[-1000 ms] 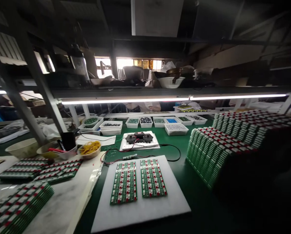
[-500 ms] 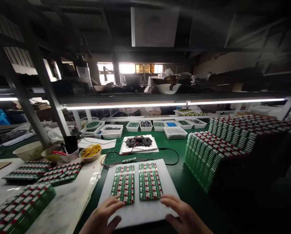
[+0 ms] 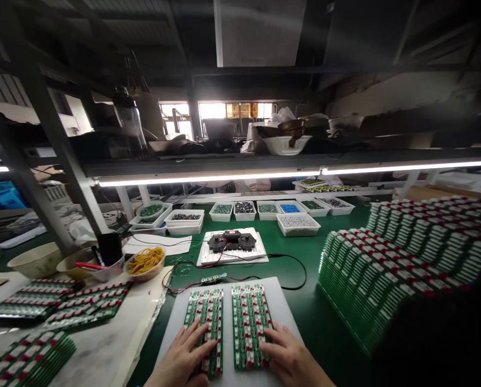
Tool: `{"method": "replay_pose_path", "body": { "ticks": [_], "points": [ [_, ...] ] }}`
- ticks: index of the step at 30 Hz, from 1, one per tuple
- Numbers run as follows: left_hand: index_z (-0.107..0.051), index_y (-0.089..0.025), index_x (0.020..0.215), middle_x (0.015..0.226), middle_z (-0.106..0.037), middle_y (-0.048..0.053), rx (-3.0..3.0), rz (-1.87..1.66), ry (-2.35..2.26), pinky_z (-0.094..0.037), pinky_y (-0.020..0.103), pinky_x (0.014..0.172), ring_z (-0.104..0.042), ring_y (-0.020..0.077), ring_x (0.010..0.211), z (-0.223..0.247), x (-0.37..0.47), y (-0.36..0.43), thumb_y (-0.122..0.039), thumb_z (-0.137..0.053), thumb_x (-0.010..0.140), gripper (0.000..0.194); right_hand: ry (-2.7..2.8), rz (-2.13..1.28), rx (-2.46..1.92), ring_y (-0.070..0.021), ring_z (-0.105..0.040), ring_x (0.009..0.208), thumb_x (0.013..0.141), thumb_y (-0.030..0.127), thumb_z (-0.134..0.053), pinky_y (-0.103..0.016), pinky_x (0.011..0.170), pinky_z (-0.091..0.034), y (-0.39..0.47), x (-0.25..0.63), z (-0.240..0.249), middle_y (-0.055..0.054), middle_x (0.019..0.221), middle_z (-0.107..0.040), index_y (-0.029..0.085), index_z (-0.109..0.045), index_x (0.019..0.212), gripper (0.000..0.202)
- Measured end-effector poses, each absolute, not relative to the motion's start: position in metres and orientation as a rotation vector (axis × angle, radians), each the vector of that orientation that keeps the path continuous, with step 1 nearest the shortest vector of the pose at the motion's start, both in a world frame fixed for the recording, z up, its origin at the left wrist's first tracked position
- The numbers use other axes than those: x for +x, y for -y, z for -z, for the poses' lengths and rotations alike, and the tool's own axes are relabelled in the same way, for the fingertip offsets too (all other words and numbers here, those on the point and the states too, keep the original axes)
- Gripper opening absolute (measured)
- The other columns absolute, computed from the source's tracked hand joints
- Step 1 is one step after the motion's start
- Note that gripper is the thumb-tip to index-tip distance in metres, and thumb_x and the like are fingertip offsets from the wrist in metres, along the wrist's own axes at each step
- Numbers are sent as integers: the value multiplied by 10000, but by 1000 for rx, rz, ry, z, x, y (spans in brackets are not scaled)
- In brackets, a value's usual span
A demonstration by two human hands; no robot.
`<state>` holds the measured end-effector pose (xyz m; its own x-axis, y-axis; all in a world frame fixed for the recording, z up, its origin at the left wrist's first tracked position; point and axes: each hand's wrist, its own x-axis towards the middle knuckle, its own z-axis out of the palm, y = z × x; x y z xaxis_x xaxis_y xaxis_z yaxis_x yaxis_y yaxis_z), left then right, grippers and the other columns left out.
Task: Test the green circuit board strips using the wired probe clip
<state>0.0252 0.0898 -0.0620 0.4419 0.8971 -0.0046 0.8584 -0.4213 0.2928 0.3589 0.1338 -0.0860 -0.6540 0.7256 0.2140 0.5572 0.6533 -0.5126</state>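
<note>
Two green circuit boards with rows of white and red parts lie side by side on a white slab (image 3: pixel 278 301). My left hand (image 3: pixel 186 355) rests its spread fingers over the lower left part of the left board (image 3: pixel 214 312). On the lower right edge of the right board (image 3: pixel 248 314) lie the fingers of my right hand (image 3: pixel 289 352), also apart. Neither hand grips anything. Behind the slab sits a black device (image 3: pixel 232 242) with wires on a white tray (image 3: pixel 259 252).
Tall stacks of boards (image 3: pixel 357 285) stand at the right. More boards (image 3: pixel 26 357) lie at the left, near a bowl of yellow rubber bands (image 3: pixel 146 262). White bins of small parts (image 3: pixel 299 224) line the back below a lit shelf (image 3: pixel 224 161).
Both hands have moved forward over the boards, and their fingers now rest on them. The view has tilted and come slightly closer.
</note>
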Motion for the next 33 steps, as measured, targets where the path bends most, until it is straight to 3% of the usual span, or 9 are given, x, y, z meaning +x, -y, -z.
{"method": "replay_pose_path", "body": {
  "ticks": [4, 10, 14, 19, 24, 29, 33],
  "points": [
    [-477, -411, 1337, 1451, -420, 7, 2515, -309, -1503, -325, 556, 1083, -359, 356, 1335, 70, 20, -87, -333, -656, 797, 575, 2483, -563, -919, -315, -500, 1238, 881, 160, -491, -505, 1058, -377, -137, 365, 96, -79, 1296, -594, 282, -664, 1139, 334],
    [-512, -410, 1309, 1433, -453, 14, 2536, -454, -1573, -334, 509, 1094, -396, 335, 1319, 87, 17, -81, -443, -642, 810, 517, 2444, -457, -855, -317, -480, 1254, 886, 191, -522, -481, 1046, -403, -138, 369, 110, -71, 1271, -614, 283, -653, 1149, 307],
    [-523, -385, 1305, 1314, -581, 29, 2536, -413, -1519, -390, 511, 1059, -473, 336, 1259, 66, 12, -97, -511, -648, 798, 536, 2428, -350, -824, -325, -516, 1221, 886, 221, -535, -486, 1032, -424, -138, 366, 115, -74, 1220, -646, 264, -662, 1125, 274],
    [-657, -253, 1140, 1079, -691, 51, 2534, -567, -1656, -460, 418, 994, -621, 250, 1035, 19, 30, -161, -282, -517, 899, 280, 2397, -342, -976, -319, -487, 1250, 883, 204, -573, -487, 1047, -413, -127, 358, 103, -56, 1231, -636, 266, -669, 1094, 240],
    [-687, -100, 987, 939, -677, 57, 2449, -564, -1858, -476, 292, 852, -633, 220, 924, 20, 53, -221, -119, -467, 850, 259, 2391, -314, -972, -337, -475, 1256, 827, 151, -620, -495, 1045, -408, -123, 352, 102, -59, 1244, -631, 256, -656, 1122, 316],
    [-665, -85, 756, 767, -622, 14, 2378, -586, -1852, -450, 210, 739, -621, 156, 778, 39, 54, -245, -100, -477, 821, 199, 2443, -443, -904, -324, -501, 1233, 799, 196, -629, -470, 1036, -424, -131, 356, 101, -86, 1208, -650, 235, -674, 1098, 305],
    [-637, -85, 859, 848, -629, 37, 2310, -696, -1808, -449, 250, 786, -599, 167, 843, 28, 57, -253, -114, -420, 857, 219, 2211, -701, -984, -272, -548, 1182, 839, 179, -550, -404, 1041, -428, -145, 357, 73, -105, 1236, -626, 211, -648, 1161, 338]
  ]
}}
